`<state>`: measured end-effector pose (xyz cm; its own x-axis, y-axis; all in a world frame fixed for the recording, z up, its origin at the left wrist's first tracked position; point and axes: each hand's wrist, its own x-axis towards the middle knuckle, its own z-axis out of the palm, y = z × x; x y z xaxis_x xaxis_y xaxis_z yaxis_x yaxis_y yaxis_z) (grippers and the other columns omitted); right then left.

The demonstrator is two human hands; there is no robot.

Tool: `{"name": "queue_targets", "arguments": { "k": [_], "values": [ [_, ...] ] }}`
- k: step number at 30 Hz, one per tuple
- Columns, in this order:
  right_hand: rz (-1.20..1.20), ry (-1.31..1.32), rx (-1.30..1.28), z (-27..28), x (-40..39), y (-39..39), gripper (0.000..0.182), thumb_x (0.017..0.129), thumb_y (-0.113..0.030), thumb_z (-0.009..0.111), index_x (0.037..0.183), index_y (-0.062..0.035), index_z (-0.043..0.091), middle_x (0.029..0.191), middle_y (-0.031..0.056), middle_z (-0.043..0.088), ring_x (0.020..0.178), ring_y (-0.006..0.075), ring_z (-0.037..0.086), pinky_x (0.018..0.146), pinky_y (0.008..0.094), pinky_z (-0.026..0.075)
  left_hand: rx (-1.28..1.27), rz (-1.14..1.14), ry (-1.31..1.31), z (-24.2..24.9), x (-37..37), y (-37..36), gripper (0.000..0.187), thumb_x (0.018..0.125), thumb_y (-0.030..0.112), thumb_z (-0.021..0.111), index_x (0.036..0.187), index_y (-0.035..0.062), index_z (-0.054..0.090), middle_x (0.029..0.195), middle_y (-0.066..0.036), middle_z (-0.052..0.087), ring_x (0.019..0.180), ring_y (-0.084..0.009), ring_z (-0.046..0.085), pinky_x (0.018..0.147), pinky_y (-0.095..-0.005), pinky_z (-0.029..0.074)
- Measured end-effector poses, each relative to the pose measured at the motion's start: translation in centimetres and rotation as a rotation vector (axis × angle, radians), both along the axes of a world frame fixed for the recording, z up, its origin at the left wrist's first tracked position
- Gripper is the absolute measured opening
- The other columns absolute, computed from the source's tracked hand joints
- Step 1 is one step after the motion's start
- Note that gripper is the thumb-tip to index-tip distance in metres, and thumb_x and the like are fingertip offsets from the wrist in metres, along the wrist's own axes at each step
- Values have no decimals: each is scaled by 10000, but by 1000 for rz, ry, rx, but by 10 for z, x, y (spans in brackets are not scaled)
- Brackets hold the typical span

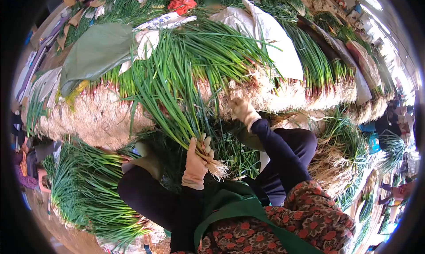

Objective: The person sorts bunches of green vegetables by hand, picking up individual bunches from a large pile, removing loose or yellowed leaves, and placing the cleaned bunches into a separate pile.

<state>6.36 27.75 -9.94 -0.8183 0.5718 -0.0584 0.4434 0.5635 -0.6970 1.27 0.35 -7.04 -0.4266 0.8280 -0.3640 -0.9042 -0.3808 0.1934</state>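
My left hand (196, 163), in a pale glove, is closed around a small bunch of green onions (177, 116) just above its whitish roots. The long green leaves fan up and to the left, lying over the pile in front of me. My right hand (244, 112), also gloved, reaches forward to the root side of the heaped green onions (254, 79). Its fingers look bent against the roots, and the fingertips blend into them. Loose leaves lie in the shadow between my knees.
A green-grey sheet (97, 50) and a white sack (279, 46) cover parts of the pile. A red plastic bag (181, 4) lies farther back. More green onions (93, 187) are stacked at my left, others (336, 161) at my right. People sit at both edges.
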Motion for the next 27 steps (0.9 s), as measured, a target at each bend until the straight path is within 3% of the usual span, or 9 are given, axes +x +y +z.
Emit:
{"name": "queue_targets", "arguments": {
  "k": [2,3,7,10,17,21,25,26,27],
  "values": [
    [222,95,-60,47,22,-59,286,842,-116,581,1113,-27,586,1067,130,628,864,217,631,707,288,512,-123,24,63,-7,3,3,280,947,223,489,1150,39,542,983,-58,611,807,-129,569,649,-256,449],
    [487,172,446,9,34,-71,295,815,-119,590,1100,-45,599,1013,116,642,784,278,641,664,333,525,-190,22,95,-9,5,8,268,937,192,511,1152,36,542,959,-52,604,760,-125,557,638,-240,454],
    [452,-226,30,63,55,-141,284,888,-310,499,983,-66,610,843,158,616,789,353,613,668,416,503,-294,-156,300,-9,3,7,236,939,191,513,1081,6,547,856,-45,572,854,-166,601,715,-264,485],
    [563,101,-43,7,45,-99,311,902,-341,490,938,-51,595,841,158,628,805,350,616,679,414,498,-338,-110,170,14,8,9,215,944,204,502,989,5,567,788,-64,571,699,-162,600,573,-239,474],
    [180,148,22,0,1,-116,276,864,-294,603,938,-29,607,770,96,629,712,217,617,636,343,491,-441,-147,301,-15,8,5,119,941,151,499,941,40,541,875,-56,596,747,-145,581,725,-293,522],
    [-40,8,-1060,16,14,-99,282,915,-343,560,979,-71,599,682,-26,563,518,51,454,458,216,367,-246,-5,138,-2,16,9,121,939,151,503,980,45,547,912,-36,610,761,-116,579,732,-300,524],
    [246,45,-794,-10,12,-114,299,932,-312,520,999,-30,595,818,40,632,705,170,599,641,294,493,-448,-183,316,1,19,11,140,911,161,506,907,46,586,800,-39,602,676,-112,570,626,-266,495],
    [458,5,-18,11,12,-111,244,899,-263,562,935,-27,607,851,64,651,723,219,615,648,346,501,-527,-243,418,5,14,1,146,902,161,506,883,47,596,766,-36,598,655,-108,566,601,-258,483],
    [418,17,22,19,10,-114,230,904,-233,521,893,-18,602,836,91,654,756,229,626,660,357,505,-545,-132,357,-20,19,9,175,884,156,481,828,53,611,681,-24,572,607,-94,543,531,-236,430]
  ]
}}
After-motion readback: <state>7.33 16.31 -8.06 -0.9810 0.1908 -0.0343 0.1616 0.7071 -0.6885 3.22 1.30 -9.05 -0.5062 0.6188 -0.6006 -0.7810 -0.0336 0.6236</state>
